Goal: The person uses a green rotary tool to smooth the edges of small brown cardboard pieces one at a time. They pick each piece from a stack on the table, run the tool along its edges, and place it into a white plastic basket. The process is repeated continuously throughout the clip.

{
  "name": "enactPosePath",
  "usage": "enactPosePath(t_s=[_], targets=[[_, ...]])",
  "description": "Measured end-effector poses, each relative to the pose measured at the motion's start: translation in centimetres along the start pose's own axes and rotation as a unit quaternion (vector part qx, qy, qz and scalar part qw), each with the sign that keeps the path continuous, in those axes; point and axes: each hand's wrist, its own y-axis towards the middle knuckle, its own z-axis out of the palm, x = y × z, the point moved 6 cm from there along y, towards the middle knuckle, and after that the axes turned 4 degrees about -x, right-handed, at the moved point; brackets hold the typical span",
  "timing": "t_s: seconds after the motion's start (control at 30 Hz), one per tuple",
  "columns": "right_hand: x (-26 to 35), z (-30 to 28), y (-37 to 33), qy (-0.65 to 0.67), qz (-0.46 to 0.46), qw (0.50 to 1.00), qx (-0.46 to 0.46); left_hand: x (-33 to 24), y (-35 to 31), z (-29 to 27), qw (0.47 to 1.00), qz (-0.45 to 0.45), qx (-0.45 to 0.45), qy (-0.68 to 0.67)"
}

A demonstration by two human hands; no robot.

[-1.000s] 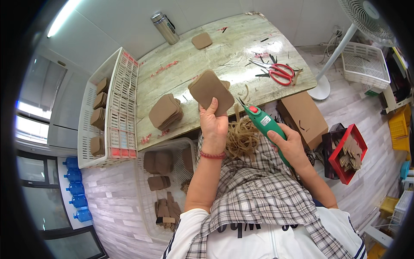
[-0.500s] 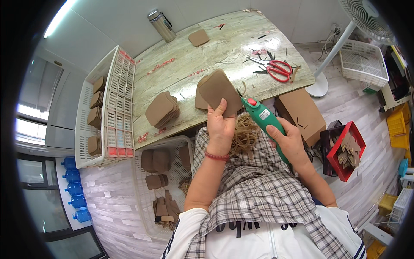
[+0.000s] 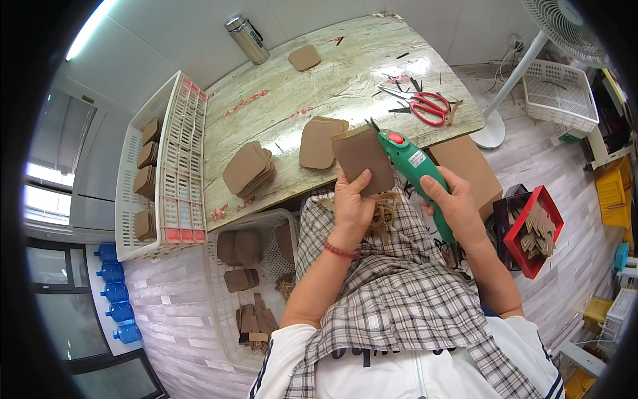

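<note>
My left hand (image 3: 355, 199) grips a brown rounded-square pad (image 3: 364, 161) by its lower edge, thumb on top. In my right hand (image 3: 452, 199) is a green handheld electric cutter (image 3: 413, 163) with a red button, its pointed tip beside the pad's upper right corner. Two stacks of similar tan pads lie on the table's near side: one pile (image 3: 320, 142) just left of the held pad, another pile (image 3: 249, 170) farther left. A tangle of thin tan trimmed strips (image 3: 383, 216) rests on my checked apron, partly hidden by my left hand.
Red-handled scissors (image 3: 428, 108) lie on the table (image 3: 266, 113) among dark scraps. A lone pad (image 3: 304, 58) and a steel flask (image 3: 248, 40) are farther back. White crates (image 3: 183, 159) with pads stand left; a lower basket (image 3: 219, 319) holds more. A red box (image 3: 531, 233) and fan are right.
The held pad has moved right and nearer to me, uncovering the pile behind it. The cutter has shifted right along with it. Strips on my lap hang differently.
</note>
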Motion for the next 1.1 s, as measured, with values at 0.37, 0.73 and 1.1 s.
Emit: enactPosePath(t_s=[0.37,0.73,1.1], targets=[[-0.4,-2.7,-1.8,-0.052,0.051,0.995,0.067,-5.7,0.9,-1.8,0.969,-0.019,0.063,0.237],[-1.8,-2.2,-2.4,-0.118,0.037,0.99,0.071,-5.2,-0.6,-3.4,0.929,-0.108,0.051,0.35],[-2.4,-1.2,-2.1,-0.054,0.086,0.99,0.101,-5.7,-1.5,-3.0,0.871,-0.11,0.065,0.475]])
